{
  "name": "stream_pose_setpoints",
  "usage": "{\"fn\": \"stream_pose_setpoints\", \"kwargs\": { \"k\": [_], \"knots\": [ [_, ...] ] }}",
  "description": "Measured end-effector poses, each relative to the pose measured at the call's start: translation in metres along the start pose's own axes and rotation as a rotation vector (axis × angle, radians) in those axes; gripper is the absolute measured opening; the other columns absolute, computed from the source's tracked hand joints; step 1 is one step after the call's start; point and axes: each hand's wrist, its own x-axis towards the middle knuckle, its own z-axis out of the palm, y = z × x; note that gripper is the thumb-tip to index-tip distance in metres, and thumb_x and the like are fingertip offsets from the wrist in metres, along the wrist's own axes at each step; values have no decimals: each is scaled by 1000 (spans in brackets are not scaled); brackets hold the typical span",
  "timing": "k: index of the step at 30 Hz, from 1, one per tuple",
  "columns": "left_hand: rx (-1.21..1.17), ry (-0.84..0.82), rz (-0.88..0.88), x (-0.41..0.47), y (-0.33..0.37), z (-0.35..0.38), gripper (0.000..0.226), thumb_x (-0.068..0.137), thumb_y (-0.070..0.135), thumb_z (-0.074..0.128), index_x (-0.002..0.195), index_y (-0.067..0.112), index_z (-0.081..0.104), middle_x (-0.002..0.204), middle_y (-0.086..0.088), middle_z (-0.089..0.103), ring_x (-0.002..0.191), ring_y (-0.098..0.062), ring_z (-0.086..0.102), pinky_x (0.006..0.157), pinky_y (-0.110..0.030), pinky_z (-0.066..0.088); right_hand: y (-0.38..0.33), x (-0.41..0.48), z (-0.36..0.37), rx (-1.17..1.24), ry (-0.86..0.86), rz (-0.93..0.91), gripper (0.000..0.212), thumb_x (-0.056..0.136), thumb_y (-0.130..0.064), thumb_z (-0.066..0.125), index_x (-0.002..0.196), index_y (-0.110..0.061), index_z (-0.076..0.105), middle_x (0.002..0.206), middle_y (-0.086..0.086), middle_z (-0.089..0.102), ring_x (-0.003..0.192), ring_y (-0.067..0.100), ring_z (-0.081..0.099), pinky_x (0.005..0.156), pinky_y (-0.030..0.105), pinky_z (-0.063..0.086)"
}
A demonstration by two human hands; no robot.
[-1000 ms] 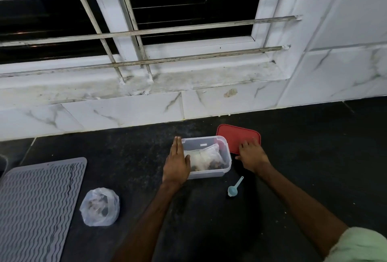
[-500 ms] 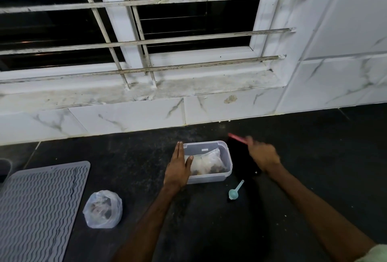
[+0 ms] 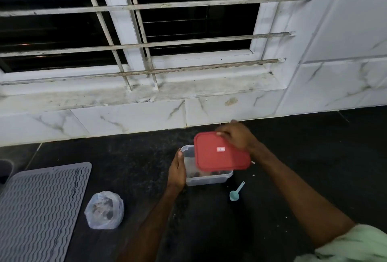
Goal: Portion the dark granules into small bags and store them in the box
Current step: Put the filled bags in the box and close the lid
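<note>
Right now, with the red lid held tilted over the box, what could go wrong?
1. The right hand grips the red lid at its far edge only, skewed over the box, so it may seat crooked.
2. The left hand only rests flat against the box's side; pressing could slide it.
3. A plastic bag lies apart to the left and may get left out.
</note>
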Motion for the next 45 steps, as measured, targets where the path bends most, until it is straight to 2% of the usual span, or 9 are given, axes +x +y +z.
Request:
{"fn": "stream_pose_setpoints", "kwargs": {
  "k": [2,5,19,23,26,30,34,40,45],
  "knots": [
    [71,-33,26,-3,8,-5,40,99,54,35,130,38,54,131,0,59,116,-16,57,101,-37,48,-12,11,29,10,-35,11,35,99,-46,46,117,-29,70,112,-3,71,100,17,58,95,35,40],
    [235,-83,92,3,12,-12,41,102,40,43,140,26,47,133,-2,58,110,-10,54,91,-24,44,-24,18,59,-10,-6,58,34,99,-46,45,121,-31,67,104,0,61,100,18,48,92,40,44],
    [447,-7,90,9,13,-6,43,106,23,36,146,9,40,139,-15,54,122,-26,55,103,-33,41,-40,6,84,-9,9,164,32,104,-39,33,118,-26,59,115,-1,67,110,22,60,97,44,39],
    [541,-26,97,12,13,-4,43,105,22,36,145,10,32,131,-17,58,105,-23,60,94,-37,51,-44,-7,85,-125,-131,145,54,99,-57,27,140,-25,42,135,3,54,124,25,49,105,51,33],
    [551,-61,106,16,14,-4,43,104,22,37,146,10,33,134,-16,55,114,-28,59,100,-42,49,-46,-15,85,-183,-179,162,68,95,-66,22,147,-23,32,144,6,45,130,28,43,107,55,30],
    [508,-47,113,15,10,-7,40,105,25,38,141,11,45,136,-14,55,115,-20,55,98,-30,42,-53,-24,88,-214,-91,201,68,96,-66,20,145,-21,35,140,7,48,125,27,46,104,51,33],
    [510,37,72,9,4,-3,49,101,43,44,142,14,44,136,-12,47,115,-23,52,99,-37,44,-62,-27,88,-200,-85,261,69,96,-66,22,144,-19,37,139,9,49,126,29,46,103,54,33],
    [414,201,63,8,3,1,35,100,30,51,122,6,62,116,-15,66,105,-28,63,92,-40,51,-77,-29,86,-197,-96,307,68,96,-65,24,145,-19,36,140,11,48,127,32,45,104,58,32],
    [455,178,92,-2,3,-2,37,102,29,47,132,9,55,125,-12,63,112,-25,60,94,-36,46,-86,-34,86,-204,-74,334,66,97,-63,25,145,-19,35,139,11,49,126,32,46,104,57,34]
  ]
}}
